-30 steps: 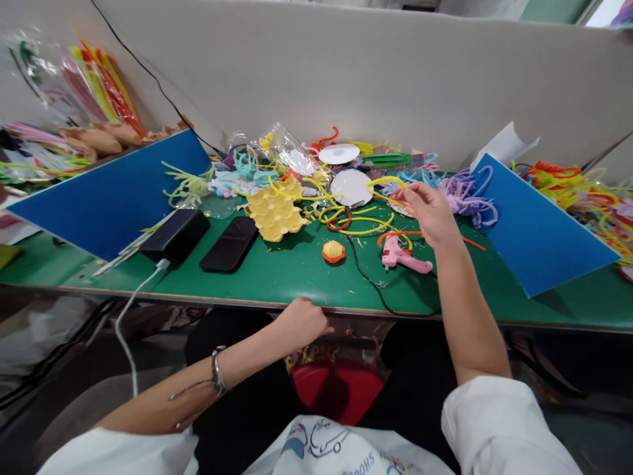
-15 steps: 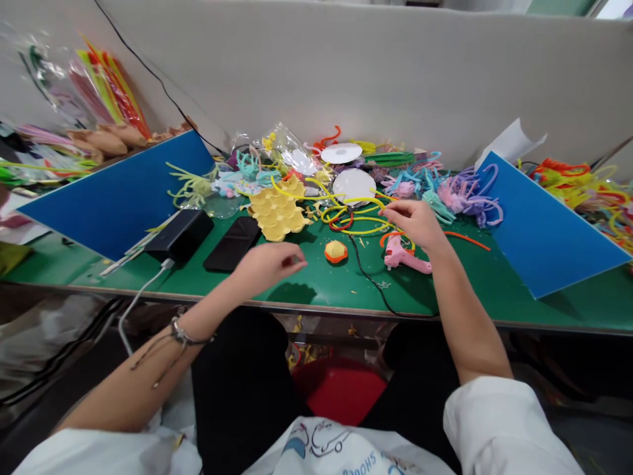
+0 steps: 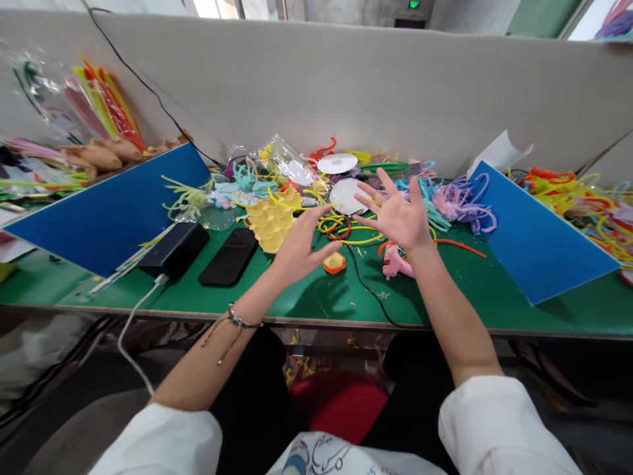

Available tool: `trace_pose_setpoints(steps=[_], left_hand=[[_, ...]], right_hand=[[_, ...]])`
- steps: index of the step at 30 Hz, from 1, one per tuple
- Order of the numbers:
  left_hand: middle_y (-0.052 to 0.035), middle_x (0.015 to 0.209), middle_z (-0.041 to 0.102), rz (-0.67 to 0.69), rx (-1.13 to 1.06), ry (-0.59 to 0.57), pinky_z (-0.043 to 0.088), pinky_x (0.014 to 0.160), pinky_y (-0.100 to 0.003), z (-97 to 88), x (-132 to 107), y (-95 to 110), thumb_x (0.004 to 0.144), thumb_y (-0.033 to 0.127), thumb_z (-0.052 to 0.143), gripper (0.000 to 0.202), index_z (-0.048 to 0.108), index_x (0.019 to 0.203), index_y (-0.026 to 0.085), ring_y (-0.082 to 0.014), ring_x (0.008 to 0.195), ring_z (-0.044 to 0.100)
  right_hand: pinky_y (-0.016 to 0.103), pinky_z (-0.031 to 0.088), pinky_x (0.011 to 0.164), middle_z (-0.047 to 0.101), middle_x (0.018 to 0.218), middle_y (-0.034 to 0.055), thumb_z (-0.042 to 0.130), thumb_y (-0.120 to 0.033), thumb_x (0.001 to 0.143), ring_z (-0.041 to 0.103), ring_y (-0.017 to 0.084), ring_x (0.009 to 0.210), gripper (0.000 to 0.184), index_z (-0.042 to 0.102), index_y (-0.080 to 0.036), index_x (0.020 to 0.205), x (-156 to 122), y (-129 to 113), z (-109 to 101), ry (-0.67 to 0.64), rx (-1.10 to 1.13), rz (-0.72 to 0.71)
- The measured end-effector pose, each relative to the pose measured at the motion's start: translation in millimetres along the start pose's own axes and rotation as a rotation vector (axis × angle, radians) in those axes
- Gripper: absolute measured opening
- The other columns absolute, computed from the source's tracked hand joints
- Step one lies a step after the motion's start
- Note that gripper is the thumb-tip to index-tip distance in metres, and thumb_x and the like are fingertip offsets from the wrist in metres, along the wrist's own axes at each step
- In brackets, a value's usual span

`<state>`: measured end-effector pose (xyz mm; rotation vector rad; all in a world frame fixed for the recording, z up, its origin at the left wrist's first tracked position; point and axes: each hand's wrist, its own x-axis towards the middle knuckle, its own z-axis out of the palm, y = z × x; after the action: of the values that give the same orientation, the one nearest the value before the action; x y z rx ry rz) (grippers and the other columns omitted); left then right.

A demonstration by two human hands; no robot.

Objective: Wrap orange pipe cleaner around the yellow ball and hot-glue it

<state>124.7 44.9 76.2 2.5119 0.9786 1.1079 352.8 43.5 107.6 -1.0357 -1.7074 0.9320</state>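
My left hand point(image 3: 302, 247) is held above the table with fingers stretched and thumb apart, holding nothing. It is nearest to a small yellow and orange piece point(image 3: 335, 263) and a yellow egg-carton sheet point(image 3: 271, 220), part of which it hides. My right hand point(image 3: 399, 214) is raised with the palm showing and the fingers spread, empty. Below it lies a pink glue gun point(image 3: 394, 262), partly covered by my wrist. Yellow pipe cleaners point(image 3: 324, 229) lie in loops between and behind the hands, with a white disc point(image 3: 348, 196) just beyond.
Blue boards stand at the left point(image 3: 119, 204) and right point(image 3: 539, 237). A black phone point(image 3: 228, 257) and a dark box point(image 3: 175, 249) with a white cable lie at left. Bundles of coloured pipe cleaners point(image 3: 462, 201) line the back. A black cord point(image 3: 368, 287) crosses the green table point(image 3: 297, 307).
My left hand has moved right and up, its fingers now stretched out. My right hand has opened from a pinch into a spread palm. The view has tilted slightly upward.
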Motion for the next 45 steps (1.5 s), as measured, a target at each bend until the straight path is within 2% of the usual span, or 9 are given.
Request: trace_pose_setpoints(steps=[4, 10, 13, 16, 20, 26, 37, 42, 45], left_hand=[[-0.0221, 0.150, 0.043, 0.132, -0.098, 0.136, 0.043, 0.109, -0.046, 27.0, 22, 27, 0.077, 0.061, 0.067, 0.090, 0.029, 0.145, 0.016, -0.0321, 0.139, 0.043], [-0.0055, 0.086, 0.073, -0.262, -0.173, 0.156, 0.051, 0.071, -0.028, 39.1, 48, 14, 0.098, 0.023, 0.028, 0.042, 0.040, 0.138, 0.017, -0.0141, 0.065, 0.065], [-0.0099, 0.101, 0.071, -0.258, -0.017, 0.028, 0.051, 0.074, -0.031, 31.7, 37, -6, 0.090, 0.025, 0.046, 0.046, 0.044, 0.135, 0.013, -0.0171, 0.076, 0.066], [-0.0151, 0.117, 0.066, -0.239, 0.035, -0.214, 0.052, 0.086, -0.040, 24.5, 14, -27, 0.087, 0.044, 0.054, 0.059, 0.046, 0.136, 0.012, -0.0259, 0.098, 0.066], [-0.0218, 0.146, 0.046, -0.252, -0.098, -0.422, 0.045, 0.104, -0.051, 23.5, -18, -48, 0.073, 0.062, 0.066, 0.097, 0.029, 0.150, 0.016, -0.0353, 0.126, 0.054], [-0.0193, 0.130, 0.057, -0.303, -0.144, -0.420, 0.042, 0.106, -0.051, 39.2, -30, -50, 0.072, 0.050, 0.071, 0.098, 0.027, 0.151, 0.013, -0.0341, 0.121, 0.056], [-0.0132, 0.124, 0.064, -0.199, -0.011, -0.432, 0.032, 0.107, -0.050, 50.6, -29, -44, 0.079, 0.041, 0.069, 0.083, 0.029, 0.149, 0.021, -0.0301, 0.119, 0.058], [-0.0138, 0.120, 0.065, -0.246, -0.135, -0.344, 0.041, 0.102, -0.048, 47.0, -28, -46, 0.078, 0.043, 0.067, 0.083, 0.032, 0.148, 0.019, -0.0290, 0.111, 0.062], [-0.0146, 0.118, 0.066, -0.279, -0.241, -0.286, 0.048, 0.094, -0.043, 44.5, -29, -49, 0.076, 0.047, 0.066, 0.087, 0.029, 0.148, 0.016, -0.0282, 0.108, 0.063]], right_hand=[[0.045, 0.055, 0.084, 0.027, 0.162, 0.0104, -0.022, -0.075, 0.079, 0.053, 0.024, 0.130, 0.085, -0.012, -0.036, 0.154, -33, -25, 20, -0.029, 0.056, -0.082], [0.039, 0.055, 0.079, 0.043, 0.153, 0.0097, -0.009, -0.083, 0.079, 0.062, 0.023, 0.117, 0.088, 0.002, -0.040, 0.155, -60, -35, -18, 0.198, -0.136, -0.118], [0.038, 0.053, 0.086, 0.063, 0.128, 0.0091, 0.015, -0.066, 0.094, 0.066, 0.021, 0.105, 0.065, 0.035, -0.035, 0.147, -72, -13, -68, 0.442, -0.289, -0.125], [0.043, 0.053, 0.088, 0.072, 0.101, 0.0098, 0.050, -0.040, 0.090, 0.067, 0.024, 0.095, 0.037, 0.067, -0.021, 0.117, -73, 22, -100, 0.394, -0.545, 0.019], [0.045, 0.048, 0.099, 0.072, 0.106, 0.0094, 0.063, -0.014, 0.075, 0.065, 0.026, 0.103, 0.021, 0.078, -0.020, 0.088, -59, 62, -100, 0.176, -0.686, 0.142], [0.040, 0.049, 0.098, 0.072, 0.104, 0.0093, 0.071, -0.010, 0.068, 0.065, 0.026, 0.103, 0.011, 0.076, -0.019, 0.064, -53, 87, -87, 0.081, -0.772, 0.207], [0.037, 0.049, 0.082, 0.074, 0.089, 0.0106, 0.048, -0.021, 0.087, 0.066, 0.024, 0.085, 0.028, 0.075, -0.016, 0.092, -77, 43, -113, 0.680, -0.933, 0.128], [0.030, 0.048, 0.072, 0.072, 0.082, 0.0095, 0.043, -0.018, 0.088, 0.062, 0.017, 0.069, 0.033, 0.073, -0.011, 0.101, -102, 9, -124, 1.090, -0.937, -0.156], [0.026, 0.046, 0.069, 0.069, 0.081, 0.0082, 0.041, -0.012, 0.088, 0.059, 0.012, 0.066, 0.031, 0.071, -0.009, 0.095, -82, 6, -136, 1.124, -0.871, -0.275]])
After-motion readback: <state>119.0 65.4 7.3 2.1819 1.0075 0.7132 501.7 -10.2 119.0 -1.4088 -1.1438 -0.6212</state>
